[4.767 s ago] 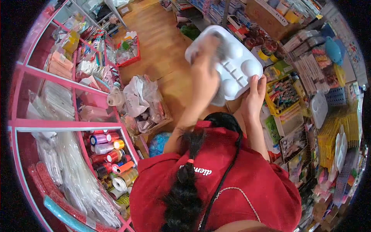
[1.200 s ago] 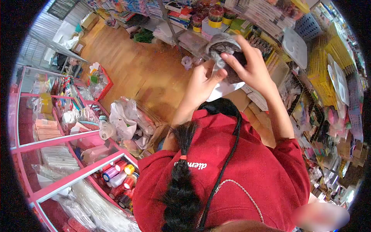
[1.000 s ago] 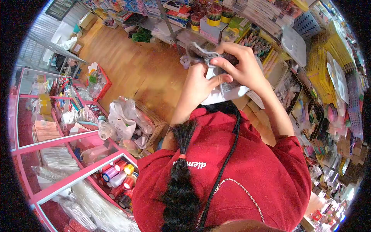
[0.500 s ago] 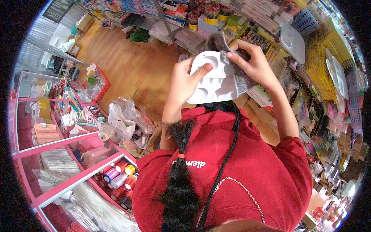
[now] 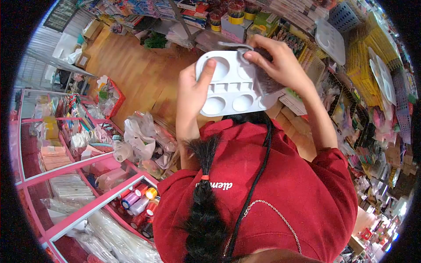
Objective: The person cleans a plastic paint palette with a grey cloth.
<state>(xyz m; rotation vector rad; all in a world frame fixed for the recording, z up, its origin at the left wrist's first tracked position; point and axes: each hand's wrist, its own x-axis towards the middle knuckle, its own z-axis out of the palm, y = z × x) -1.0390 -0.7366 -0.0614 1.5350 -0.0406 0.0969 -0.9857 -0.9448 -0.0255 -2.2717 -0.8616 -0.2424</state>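
A white plastic paint palette (image 5: 226,87) with round and square wells is held up in front of my chest. Its left edge is gripped by my left hand (image 5: 193,90), the thumb lying over the corner near a round well. My right hand (image 5: 280,63) pinches a grey cloth (image 5: 265,79) that is wrapped over the palette's right side. The cloth hides part of the wells there. Fingers of both hands behind the palette are out of sight.
Pink-framed glass cases (image 5: 87,162) with ribbon spools (image 5: 139,204) stand on the left. Plastic bags (image 5: 140,136) lie beside them. Crowded shelves line the right, with another white palette (image 5: 330,44) and yellow packs (image 5: 364,79). Wooden floor (image 5: 131,65) lies ahead.
The palette has shifted left and turned flatter, showing more wells. My left hand moved left with it. The cloth in my right hand now lies over the palette's right part.
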